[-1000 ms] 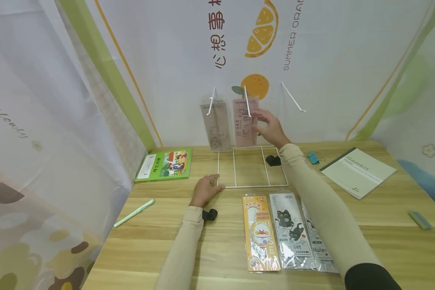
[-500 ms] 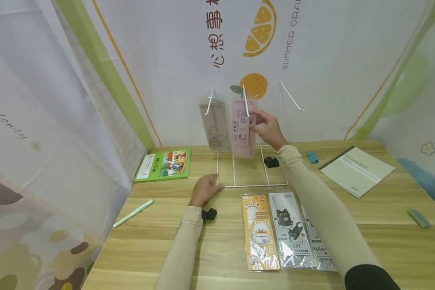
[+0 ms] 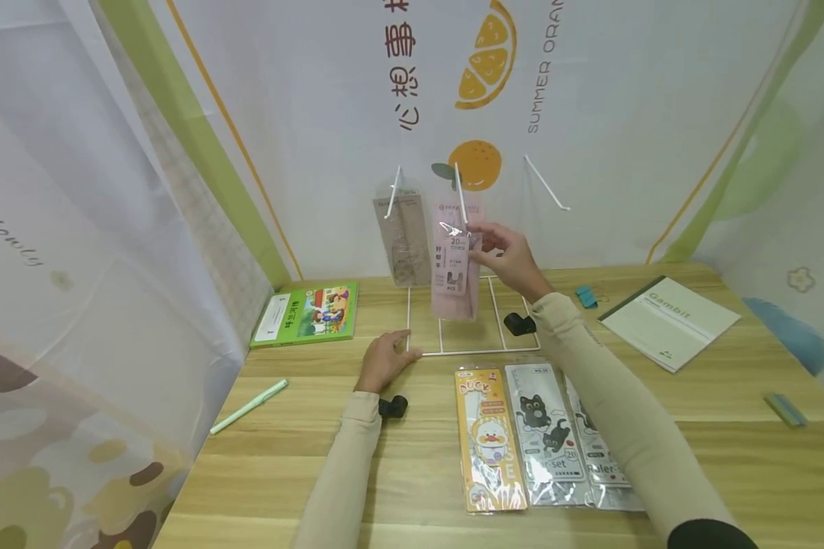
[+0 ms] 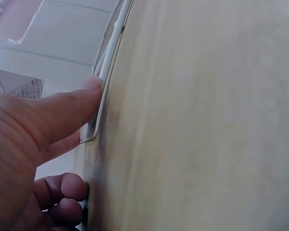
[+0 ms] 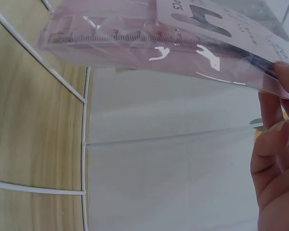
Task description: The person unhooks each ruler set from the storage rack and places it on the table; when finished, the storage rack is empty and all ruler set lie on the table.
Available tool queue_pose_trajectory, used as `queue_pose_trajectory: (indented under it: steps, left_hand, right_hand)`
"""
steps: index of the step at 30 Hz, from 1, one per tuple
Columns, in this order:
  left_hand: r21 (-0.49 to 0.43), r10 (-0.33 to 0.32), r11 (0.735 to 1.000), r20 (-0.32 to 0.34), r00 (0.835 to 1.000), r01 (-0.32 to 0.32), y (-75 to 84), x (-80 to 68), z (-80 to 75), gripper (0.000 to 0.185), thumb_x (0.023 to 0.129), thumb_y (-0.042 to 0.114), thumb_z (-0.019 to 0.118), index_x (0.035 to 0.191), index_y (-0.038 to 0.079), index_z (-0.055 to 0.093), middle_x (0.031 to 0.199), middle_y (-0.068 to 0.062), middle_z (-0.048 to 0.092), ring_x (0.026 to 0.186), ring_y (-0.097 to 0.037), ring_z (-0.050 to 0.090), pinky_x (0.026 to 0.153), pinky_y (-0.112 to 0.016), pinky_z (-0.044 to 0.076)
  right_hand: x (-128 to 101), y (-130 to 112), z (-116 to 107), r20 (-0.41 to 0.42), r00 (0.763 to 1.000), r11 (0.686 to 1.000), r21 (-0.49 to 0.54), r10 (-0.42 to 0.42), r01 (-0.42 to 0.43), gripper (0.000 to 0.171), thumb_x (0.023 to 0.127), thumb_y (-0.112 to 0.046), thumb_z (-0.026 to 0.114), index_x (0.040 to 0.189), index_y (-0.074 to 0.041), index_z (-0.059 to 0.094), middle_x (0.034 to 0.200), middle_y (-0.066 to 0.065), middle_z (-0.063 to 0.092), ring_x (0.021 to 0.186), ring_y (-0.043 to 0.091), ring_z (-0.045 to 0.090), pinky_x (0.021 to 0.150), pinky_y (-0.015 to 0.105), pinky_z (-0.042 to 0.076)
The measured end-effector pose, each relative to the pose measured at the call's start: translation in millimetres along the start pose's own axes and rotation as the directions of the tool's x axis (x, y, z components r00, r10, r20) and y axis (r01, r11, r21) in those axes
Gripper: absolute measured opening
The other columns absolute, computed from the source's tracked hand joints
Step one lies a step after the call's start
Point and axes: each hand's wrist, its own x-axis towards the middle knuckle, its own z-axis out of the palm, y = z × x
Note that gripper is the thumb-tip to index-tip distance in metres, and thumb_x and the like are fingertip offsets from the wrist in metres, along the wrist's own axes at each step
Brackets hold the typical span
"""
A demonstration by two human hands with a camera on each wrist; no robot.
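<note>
1. Head view: the right hand (image 3: 511,255) pinches the pink ruler pack (image 3: 455,263) on the middle hook (image 3: 459,194). The left hand (image 3: 384,358) presses the white wire rack (image 3: 474,352) on the table (image 3: 384,473).
2. Left wrist view: the thumb (image 4: 62,115) pushes on the rack wire; the other fingers are curled.
3. Right wrist view: the fingers (image 5: 274,159) hold the pink pack's edge.
</note>
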Motion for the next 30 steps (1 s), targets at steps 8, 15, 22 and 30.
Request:
queue_pose_trajectory:
  steps: [8,15,22,30]
  left_hand:
    - [0.022,0.012,1.000,-0.011,1.000,-0.012,0.5,-0.6,-0.6,0.053,0.089,0.032,0.076,0.133,0.005,0.064,0.132,-0.022,0.064,0.119,-0.042,0.060,0.102,-0.054,0.048]
    - [0.018,0.016,1.000,-0.016,1.000,-0.016,1.1,-0.8,0.3,0.053,0.090,0.032,0.076,0.133,0.004,0.064,0.133,-0.021,0.064,0.120,-0.041,0.060,0.103,-0.054,0.048]
    - [0.001,0.012,1.000,-0.016,1.000,-0.012,1.6,-1.9,0.0,0.053,0.089,0.030,0.077,0.133,0.004,0.064,0.133,-0.022,0.064,0.122,-0.041,0.059,0.104,-0.054,0.047]
    - [-0.006,0.004,1.000,-0.023,1.000,-0.004,2.8,-2.1,-0.3,0.052,0.089,0.029,0.077,0.133,0.004,0.065,0.127,-0.023,0.066,0.114,-0.039,0.062,0.099,-0.053,0.050]
  right_hand:
    - [-23.9,-9.4,-1.6,0.022,1.000,1.000,-0.005,-0.013,0.013,0.043,0.090,0.006,0.069,0.131,0.006,0.060,0.095,0.028,0.068,0.084,0.017,0.062,0.067,0.020,0.050]
    - [-40.0,-14.5,1.6,-0.004,1.000,1.000,-0.002,-0.029,0.029,0.035,0.089,0.007,0.070,0.123,0.009,0.063,0.089,0.027,0.068,0.080,0.011,0.059,0.062,0.017,0.049]
    - [-52.6,3.3,3.2,-0.025,0.997,0.997,0.038,-0.069,0.070,0.036,0.087,0.007,0.072,0.122,0.007,0.065,0.092,0.023,0.070,0.078,0.009,0.060,0.059,0.017,0.051]
    - [-64.8,-9.0,1.2,-0.033,0.992,0.989,0.076,-0.123,0.125,0.034,0.088,0.003,0.074,0.121,0.007,0.066,0.090,0.004,0.072,0.077,0.009,0.061,0.055,0.019,0.051]
